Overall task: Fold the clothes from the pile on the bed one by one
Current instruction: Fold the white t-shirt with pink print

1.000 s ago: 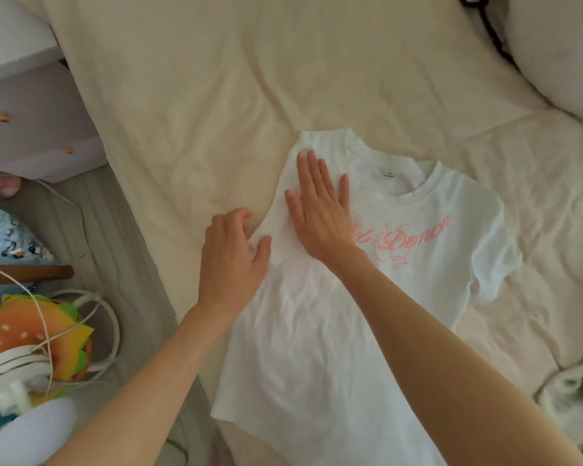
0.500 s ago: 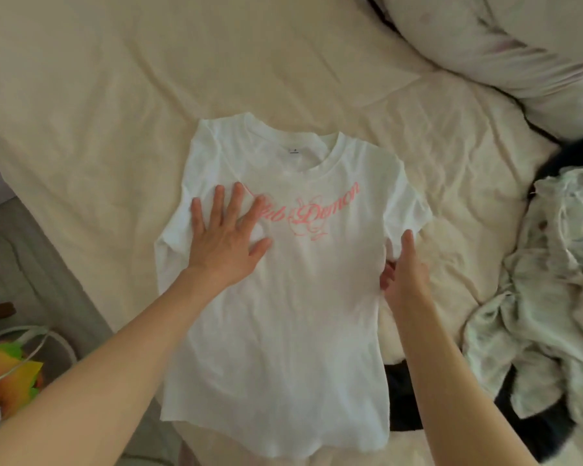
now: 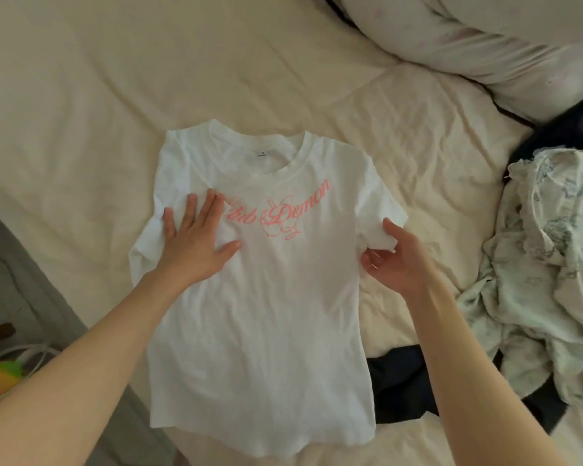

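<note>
Two hands: left (image 3: 196, 243) flat on T-shirt (image 3: 260, 314), right (image 3: 396, 260) pinching sleeve edge (image 3: 381, 227).

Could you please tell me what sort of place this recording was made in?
Most likely a home bedroom: a bed with a wrinkled cream sheet, a pale pillow at its head, and a rumpled pile of light patterned clothes beside a white T-shirt with pink lettering.

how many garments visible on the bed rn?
3: white t-shirt spread flat at centre, pale patterned garment crumpled at right, dark garment beside the shirt's hem. More may be hidden in the pile.
</note>
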`<state>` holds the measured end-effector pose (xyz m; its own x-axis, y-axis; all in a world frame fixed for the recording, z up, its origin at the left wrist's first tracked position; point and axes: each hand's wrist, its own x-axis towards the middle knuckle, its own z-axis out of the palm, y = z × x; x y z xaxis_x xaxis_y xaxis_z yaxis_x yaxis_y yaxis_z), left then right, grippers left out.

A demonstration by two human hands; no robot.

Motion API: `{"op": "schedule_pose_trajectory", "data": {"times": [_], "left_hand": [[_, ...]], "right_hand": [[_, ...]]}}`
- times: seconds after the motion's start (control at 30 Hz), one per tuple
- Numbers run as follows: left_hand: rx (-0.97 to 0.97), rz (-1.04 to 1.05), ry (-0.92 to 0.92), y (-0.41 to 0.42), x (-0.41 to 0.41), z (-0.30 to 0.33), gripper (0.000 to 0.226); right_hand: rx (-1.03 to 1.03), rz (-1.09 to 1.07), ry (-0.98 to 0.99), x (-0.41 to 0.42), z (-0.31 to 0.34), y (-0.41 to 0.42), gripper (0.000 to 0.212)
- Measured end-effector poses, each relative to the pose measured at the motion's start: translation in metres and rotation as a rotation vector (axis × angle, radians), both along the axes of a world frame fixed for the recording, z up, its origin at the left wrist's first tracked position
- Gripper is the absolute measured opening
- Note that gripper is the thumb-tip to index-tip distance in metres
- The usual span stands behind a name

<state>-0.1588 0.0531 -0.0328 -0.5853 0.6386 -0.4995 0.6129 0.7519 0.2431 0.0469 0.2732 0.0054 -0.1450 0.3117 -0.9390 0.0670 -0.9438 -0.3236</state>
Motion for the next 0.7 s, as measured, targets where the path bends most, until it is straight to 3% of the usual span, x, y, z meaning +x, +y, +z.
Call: {"op": "schedule_pose_trajectory", "data": {"times": [0.2,0.33,0.4,0.47,0.53,0.6,0.63,0.7], "left_hand": [[-0.007,0.005,0.001,-0.001,0.001,0.0,0.082],[-0.019,0.005,-0.01,0.001,0.001,0.001,0.082],[-0.028,0.0,-0.007,0.001,0.001,0.001,0.082],[-0.03,-0.007,-0.01,0.001,0.0,0.001,0.082],[-0.036,-0.006,-0.033,0.001,0.0,0.002,0.08],[-0.013,0.045,-0.074,0.006,-0.002,0.007,0.071],[0.028,0.1,-0.071,0.01,-0.002,0.012,0.062],[0.162,0.26,0.012,0.022,-0.003,0.024,0.041]], "right_hand": [[0.033,0.191,0.02,0.015,0.009,0.005,0.016],[0.203,0.232,-0.237,0.009,0.006,0.0,0.006],[0.438,0.15,-0.346,-0.002,0.001,-0.006,0.018],[0.812,0.189,-0.417,-0.016,-0.002,-0.017,0.021],[1.274,0.414,-0.498,-0.028,-0.003,-0.034,0.015],[1.659,0.738,-0.446,-0.035,-0.006,-0.059,0.018],[1.772,0.931,-0.415,-0.035,-0.01,-0.073,0.025],[1.807,1.266,-0.395,-0.026,-0.023,-0.095,0.03]]}}
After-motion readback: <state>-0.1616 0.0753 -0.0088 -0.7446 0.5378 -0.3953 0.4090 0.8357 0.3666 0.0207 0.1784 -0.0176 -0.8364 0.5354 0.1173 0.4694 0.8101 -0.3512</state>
